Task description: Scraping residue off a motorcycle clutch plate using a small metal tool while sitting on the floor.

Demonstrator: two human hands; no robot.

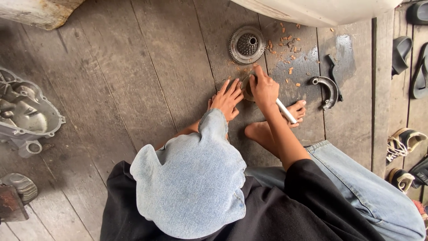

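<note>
Two hands meet over a small round disc (246, 89) that lies flat on the plank floor (133, 80), just in front of the person's bare feet (267, 129). Most of the disc is hidden under the hands, so its make cannot be told. The right hand (264, 89) is closed on a white-handled tool (285, 110), fingers wrapped tight round it, its working end down at the disc and its handle slanting back over the toes. The left hand (227, 99) lies beside it with fingers spread narrow and flat, their tips touching the disc's near edge and the boards; it holds nothing. Just beyond the hands sits a toothed round gear basket (247, 44), open side up, apart from the disc. Orange-brown chips (287, 49) are scattered over the floor to its right, some on a damp dark patch (303, 67). Farther right lie a curved metal shoe (329, 89) and a dark lever (333, 73), close together. At the left edge rests a grey cast engine cover (26, 111), hollow side up, well apart from the work, with a ribbed metal part (20, 185) below it. Along the right edge, past a gap in the boards, are sandals (412, 58) and sneakers (403, 143). The person wears blue jeans (191, 178) and a black top (276, 214), one knee raised under the camera.
</note>
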